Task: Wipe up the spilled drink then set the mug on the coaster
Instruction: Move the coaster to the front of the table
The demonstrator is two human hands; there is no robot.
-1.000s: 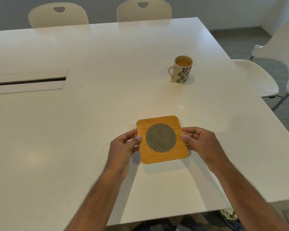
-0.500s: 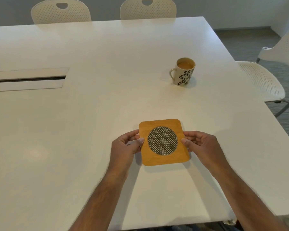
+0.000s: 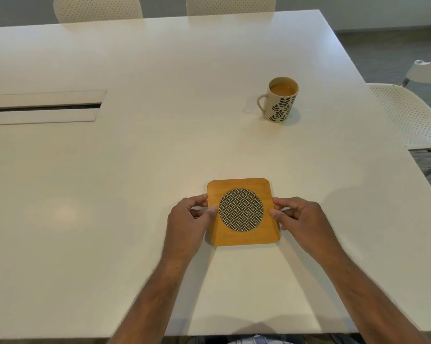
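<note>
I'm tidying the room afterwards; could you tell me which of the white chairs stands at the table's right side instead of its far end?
The chair with the perforated seat beside the table's right edge; two others show only backrests beyond the far edge.

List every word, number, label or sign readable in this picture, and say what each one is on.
None: no readable text in this view.
Mug: a dark leaf print only, no words.
Coaster: a woven round inset only, no lettering.
Table: no marks or labels visible.
</note>
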